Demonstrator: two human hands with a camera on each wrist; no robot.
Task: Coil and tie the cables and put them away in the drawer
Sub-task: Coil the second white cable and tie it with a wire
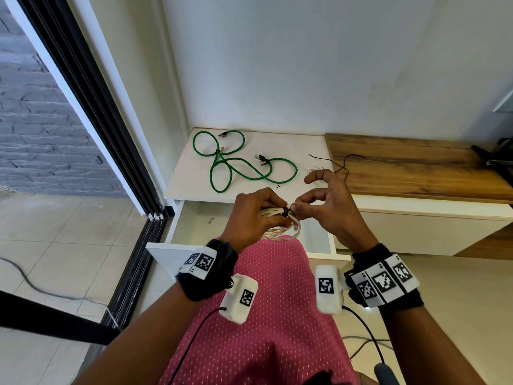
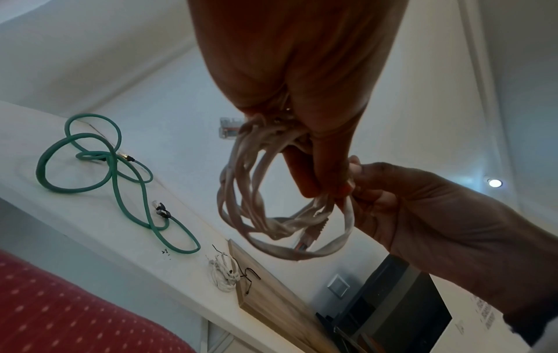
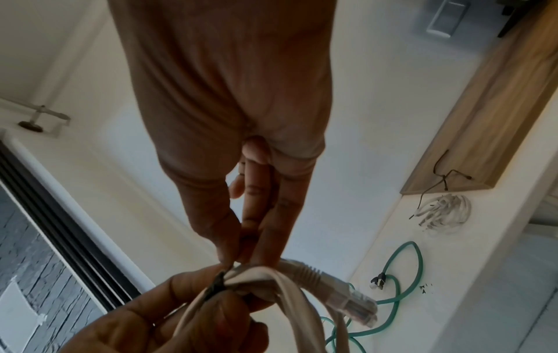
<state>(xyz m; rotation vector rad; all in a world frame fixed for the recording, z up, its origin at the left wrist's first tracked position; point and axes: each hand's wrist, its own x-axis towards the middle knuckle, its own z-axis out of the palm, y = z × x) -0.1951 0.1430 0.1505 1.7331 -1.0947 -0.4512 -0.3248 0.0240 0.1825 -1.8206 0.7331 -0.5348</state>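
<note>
A home: tiled floor [image 1: 55,223], sliding door [image 1: 91,112], TV cabinet [image 1: 416,173].

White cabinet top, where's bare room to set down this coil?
The white cabinet top is bare along its back right, between the green cable and the wood counter. The left and middle are crowded with green loops; the front right holds a small white coil.

Smooth matt white cabinet top [image 1: 291,145] beside grained wood shelf [image 1: 402,168]; green cable [image 1: 244,165] plastic-sheathed

White wall [image 1: 277,65], wood-topped desk [image 1: 416,168], sliding door's black frame [image 1: 91,112], pale tiled floor [image 1: 55,232], pink dotted garment [image 1: 266,315].
</note>
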